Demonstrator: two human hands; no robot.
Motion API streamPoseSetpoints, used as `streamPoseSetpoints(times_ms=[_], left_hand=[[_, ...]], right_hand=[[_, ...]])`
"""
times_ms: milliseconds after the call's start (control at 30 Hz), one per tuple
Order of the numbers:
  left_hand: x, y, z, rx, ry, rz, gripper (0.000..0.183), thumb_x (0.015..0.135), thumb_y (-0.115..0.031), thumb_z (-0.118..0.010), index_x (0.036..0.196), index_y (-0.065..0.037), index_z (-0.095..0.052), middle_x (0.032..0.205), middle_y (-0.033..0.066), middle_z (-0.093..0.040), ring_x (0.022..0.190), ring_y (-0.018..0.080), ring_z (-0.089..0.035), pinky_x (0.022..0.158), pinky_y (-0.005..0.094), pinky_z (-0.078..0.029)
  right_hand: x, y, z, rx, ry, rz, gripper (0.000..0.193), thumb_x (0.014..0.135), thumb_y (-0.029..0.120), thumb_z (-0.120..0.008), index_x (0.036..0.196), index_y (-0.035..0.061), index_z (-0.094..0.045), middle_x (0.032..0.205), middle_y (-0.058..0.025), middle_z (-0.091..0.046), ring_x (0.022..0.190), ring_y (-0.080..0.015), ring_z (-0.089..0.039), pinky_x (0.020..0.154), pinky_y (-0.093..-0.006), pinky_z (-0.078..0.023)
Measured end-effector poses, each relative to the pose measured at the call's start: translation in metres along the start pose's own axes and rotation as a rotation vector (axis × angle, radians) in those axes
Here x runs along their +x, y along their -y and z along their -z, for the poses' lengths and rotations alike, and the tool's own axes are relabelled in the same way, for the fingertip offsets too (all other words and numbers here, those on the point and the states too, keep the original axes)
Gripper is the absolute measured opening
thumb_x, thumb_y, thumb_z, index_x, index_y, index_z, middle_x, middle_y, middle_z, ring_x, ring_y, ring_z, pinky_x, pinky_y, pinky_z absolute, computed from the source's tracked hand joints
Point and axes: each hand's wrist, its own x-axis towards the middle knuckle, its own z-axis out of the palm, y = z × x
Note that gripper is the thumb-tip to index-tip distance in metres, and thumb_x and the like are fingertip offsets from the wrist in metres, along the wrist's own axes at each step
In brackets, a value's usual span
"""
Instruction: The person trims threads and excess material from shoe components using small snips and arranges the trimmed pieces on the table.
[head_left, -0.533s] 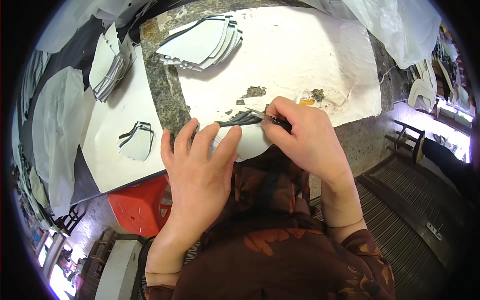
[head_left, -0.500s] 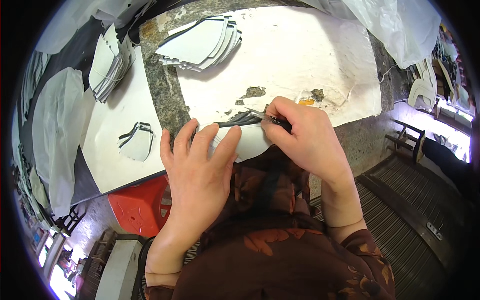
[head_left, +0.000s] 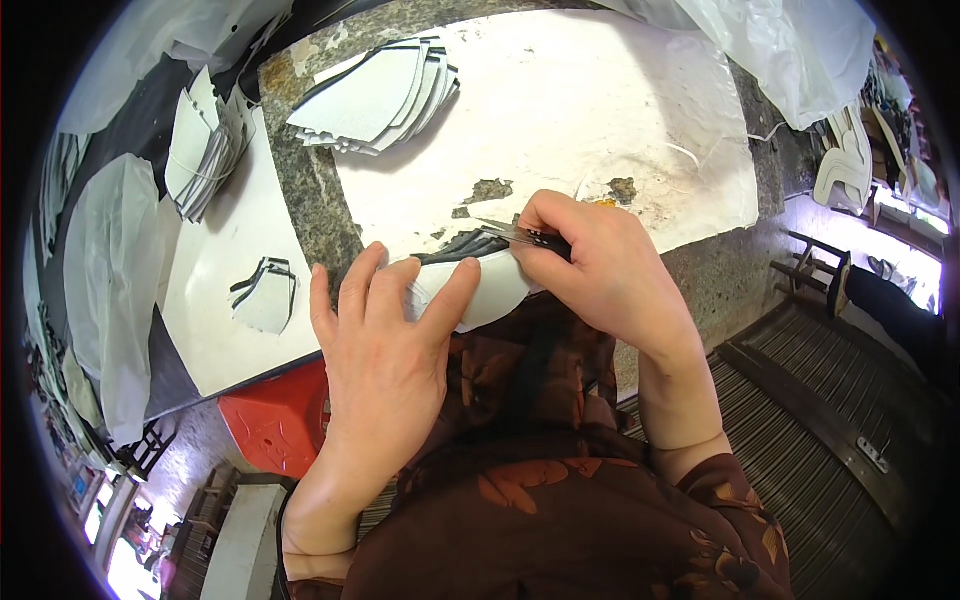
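Note:
At the table's near edge lies a stack of curved white cut pieces (head_left: 497, 292) with dark strips (head_left: 462, 246) along its far edge. My left hand (head_left: 385, 320) rests on its left part, fingers spread and fingertips pressing down. My right hand (head_left: 600, 265) is closed around small snips (head_left: 545, 240) with pointed metal blades and a black handle. Their tips point left, just over the dark strips. The right fingers also sit against the stack's right end; whether they pinch it is hidden.
A fanned pile of white pieces (head_left: 375, 95) lies at the far left of the white board (head_left: 580, 110). Left of it are a tied bundle (head_left: 205, 150) and a small dark-edged piece (head_left: 265, 295). Plastic sheeting (head_left: 790, 60) covers the far right; a red stool (head_left: 275, 420) stands below left.
The snips' tips have shifted slightly left along the dark strips. My left hand has moved a little left and down on the stack. The whole view has shifted slightly.

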Motion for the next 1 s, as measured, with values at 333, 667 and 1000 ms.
streamPoseSetpoints(times_ms=[333, 667, 1000], left_hand=[[-0.002, 0.001, -0.005, 0.006, -0.014, -0.003, 0.045, 0.093, -0.015, -0.071, 0.136, -0.030, -0.067, 0.123, 0.0104, -0.057, 0.131, 0.0368, -0.051, 0.117, 0.0625, -0.029], [-0.002, 0.000, -0.006, -0.012, -0.025, -0.004, 0.046, 0.092, -0.013, -0.072, 0.135, -0.028, -0.068, 0.123, 0.0107, -0.055, 0.132, 0.0368, -0.050, 0.118, 0.0614, -0.029], [-0.008, 0.003, -0.015, -0.132, -0.084, 0.027, 0.051, 0.088, -0.008, -0.074, 0.137, -0.018, -0.066, 0.134, 0.0124, -0.053, 0.134, 0.0376, -0.048, 0.118, 0.0574, -0.031]], right_hand=[[0.004, -0.004, 0.004, 0.085, 0.044, -0.041, 0.015, 0.090, 0.015, -0.068, 0.094, 0.0009, -0.064, 0.072, -0.0100, -0.064, 0.063, -0.0190, -0.059, 0.062, -0.0318, -0.047], [0.006, -0.013, 0.002, 0.125, 0.072, -0.058, 0.014, 0.092, 0.014, -0.068, 0.094, -0.0002, -0.065, 0.071, -0.0068, -0.064, 0.064, -0.0122, -0.057, 0.062, -0.0295, -0.047], [-0.001, -0.023, 0.005, 0.347, 0.080, -0.071, 0.021, 0.095, 0.018, -0.072, 0.105, 0.0005, -0.071, 0.080, -0.0042, -0.069, 0.071, -0.0094, -0.061, 0.066, -0.0272, -0.050]])
